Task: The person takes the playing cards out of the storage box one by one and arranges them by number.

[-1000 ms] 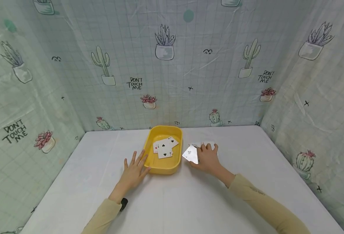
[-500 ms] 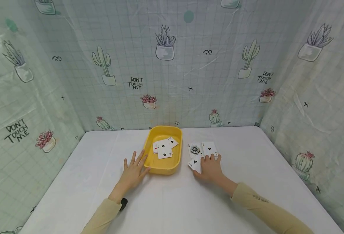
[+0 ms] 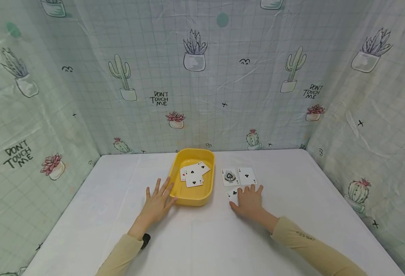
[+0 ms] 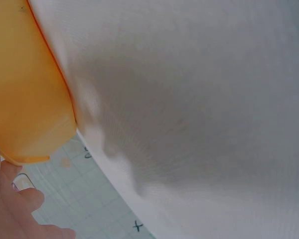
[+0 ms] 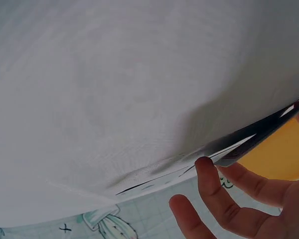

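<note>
My right hand (image 3: 250, 201) holds a club playing card (image 3: 233, 195) low over the white table, and my palm and fingers hide part of its face. In the right wrist view the card (image 5: 236, 155) shows nearly edge-on, slanting between the thumb and fingertips. Just beyond it, an ace of spades (image 3: 230, 177) and another club card (image 3: 246, 176) lie face up side by side. My left hand (image 3: 156, 203) is spread, fingertips at the left rim of a yellow plastic tub (image 3: 190, 196). Several overlapping cards (image 3: 193, 179) lie face up inside this tub.
The white table (image 3: 195, 245) ends at a fabric backdrop (image 3: 202, 92) printed with cacti, which hangs behind and on both sides. A black band (image 3: 146, 240) shows at the left wrist.
My right hand has drawn the club card nearer and to the right, lowering it in front of the two face-up cards, which are now uncovered. The left hand has stayed at the tub.
</note>
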